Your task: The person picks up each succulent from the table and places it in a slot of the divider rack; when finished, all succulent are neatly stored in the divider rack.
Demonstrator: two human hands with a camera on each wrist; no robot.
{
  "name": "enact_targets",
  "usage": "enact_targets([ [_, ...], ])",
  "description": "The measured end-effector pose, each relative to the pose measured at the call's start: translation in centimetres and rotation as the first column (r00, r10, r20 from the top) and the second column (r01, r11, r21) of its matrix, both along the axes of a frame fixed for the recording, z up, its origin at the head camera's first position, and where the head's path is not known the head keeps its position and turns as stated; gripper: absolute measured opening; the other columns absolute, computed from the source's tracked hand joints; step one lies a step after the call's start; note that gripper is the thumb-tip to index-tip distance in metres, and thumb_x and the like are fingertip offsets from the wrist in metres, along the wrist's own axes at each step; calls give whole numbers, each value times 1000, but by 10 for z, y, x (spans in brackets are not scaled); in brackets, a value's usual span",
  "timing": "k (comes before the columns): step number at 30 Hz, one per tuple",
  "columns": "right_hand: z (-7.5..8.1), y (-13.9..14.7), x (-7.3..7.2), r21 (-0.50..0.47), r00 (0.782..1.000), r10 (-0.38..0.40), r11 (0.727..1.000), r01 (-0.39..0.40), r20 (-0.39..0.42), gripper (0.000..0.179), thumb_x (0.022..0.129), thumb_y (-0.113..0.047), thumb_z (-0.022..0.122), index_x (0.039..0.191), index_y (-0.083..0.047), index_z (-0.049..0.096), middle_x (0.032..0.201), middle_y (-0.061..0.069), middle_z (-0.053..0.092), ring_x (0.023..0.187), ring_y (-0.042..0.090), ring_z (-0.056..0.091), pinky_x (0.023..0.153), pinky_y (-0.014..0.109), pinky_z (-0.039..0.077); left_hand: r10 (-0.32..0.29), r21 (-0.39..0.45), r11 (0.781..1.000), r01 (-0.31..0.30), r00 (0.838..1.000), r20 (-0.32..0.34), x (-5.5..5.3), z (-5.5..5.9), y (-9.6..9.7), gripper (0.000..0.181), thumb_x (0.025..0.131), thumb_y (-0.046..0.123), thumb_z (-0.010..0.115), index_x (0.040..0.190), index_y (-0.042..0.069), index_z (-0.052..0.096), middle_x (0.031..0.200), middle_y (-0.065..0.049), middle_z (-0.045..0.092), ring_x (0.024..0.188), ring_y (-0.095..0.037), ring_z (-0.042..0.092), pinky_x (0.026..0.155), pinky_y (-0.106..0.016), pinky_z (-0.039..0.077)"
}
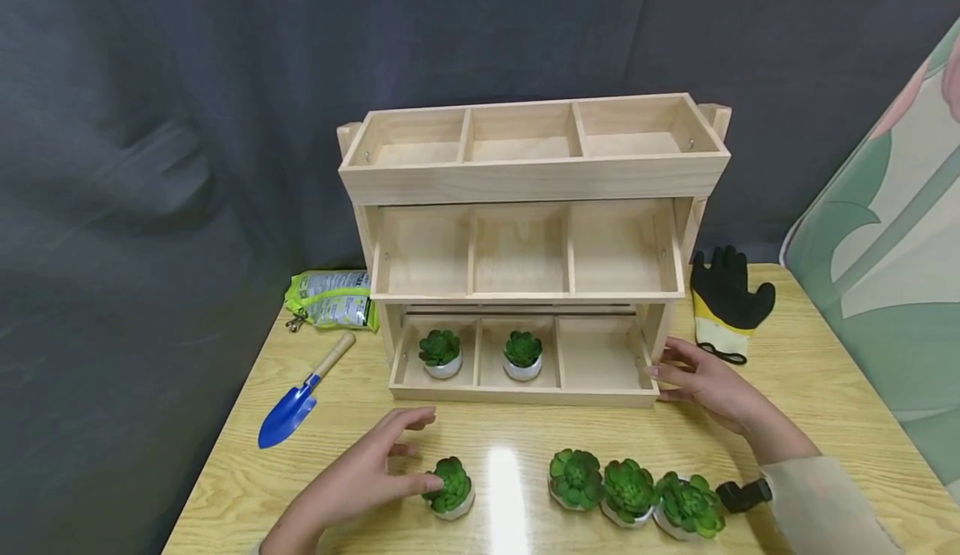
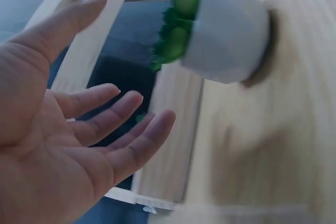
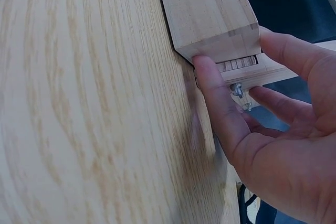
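Observation:
My left hand (image 1: pixel 367 472) is beside a small potted succulent (image 1: pixel 452 488) at the front of the table, its thumb overlapping the leaves in the head view. In the left wrist view, the fingers are spread and apart from the white pot (image 2: pixel 228 35). My right hand (image 1: pixel 701 380) touches the right end of the bottom tray of a three-tier wooden shelf (image 1: pixel 525 399). In the right wrist view, fingertips (image 3: pixel 206 66) lie against the corner of that tray (image 3: pixel 215 11), close to a metal bolt (image 3: pixel 237 90). Two succulents (image 1: pixel 440 351) stand in the bottom tray's left and middle compartments.
Three more potted succulents (image 1: pixel 628 488) stand in a row at the front right, with a small black object (image 1: pixel 742 495) beside them. On the left lie a blue trowel (image 1: pixel 288 415) and a green bag (image 1: pixel 333 298). A black and yellow glove (image 1: pixel 729 297) lies right of the shelf.

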State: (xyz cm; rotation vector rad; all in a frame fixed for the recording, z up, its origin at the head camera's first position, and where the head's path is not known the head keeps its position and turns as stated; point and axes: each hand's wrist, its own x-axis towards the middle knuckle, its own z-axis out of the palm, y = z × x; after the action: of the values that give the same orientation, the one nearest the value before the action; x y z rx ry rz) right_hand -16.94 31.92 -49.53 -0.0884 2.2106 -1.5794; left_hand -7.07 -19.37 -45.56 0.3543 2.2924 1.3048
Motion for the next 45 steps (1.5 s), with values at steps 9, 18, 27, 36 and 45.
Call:
enact_targets([
  [9,-2,1,1,2,1000,3,1000,-3,3,82,110,-26,63,169,2,15,159,36,36,134,40,59,93,34,66,-126,64,991,122,989,71,7,-27,-8,104,83,33,94,167,19,34,164,-7,48,142,-32,56,109,-22,53],
  [18,-2,1,0,11,1000,3,1000,-3,2,82,109,-27,63,169,1,16,160,36,35,136,44,59,94,36,66,-179,69,983,173,979,95,8,-41,-8,100,84,32,94,165,21,37,162,-2,49,140,-11,52,105,-19,52],
  [27,-1,0,0,9,1000,-1,1000,1,-1,81,109,-27,64,169,1,17,158,35,36,135,43,59,94,35,66,-168,-23,985,170,983,75,7,-40,-3,89,86,40,92,160,28,44,158,3,52,144,-19,52,107,-20,49],
  [36,-2,1,0,14,1000,1,1000,-1,9,82,109,-28,64,170,0,16,161,36,34,136,45,58,95,36,66,-133,-14,991,134,990,37,6,-42,5,71,85,37,92,144,26,55,132,0,61,102,-7,57,82,-20,50],
  [45,-2,1,0,13,1000,-3,1000,3,9,82,109,-28,64,170,0,16,160,35,34,137,45,58,95,37,66,-128,-2,992,128,992,-2,7,-40,8,62,84,31,93,135,23,58,120,-2,61,96,-5,57,79,-19,50],
])
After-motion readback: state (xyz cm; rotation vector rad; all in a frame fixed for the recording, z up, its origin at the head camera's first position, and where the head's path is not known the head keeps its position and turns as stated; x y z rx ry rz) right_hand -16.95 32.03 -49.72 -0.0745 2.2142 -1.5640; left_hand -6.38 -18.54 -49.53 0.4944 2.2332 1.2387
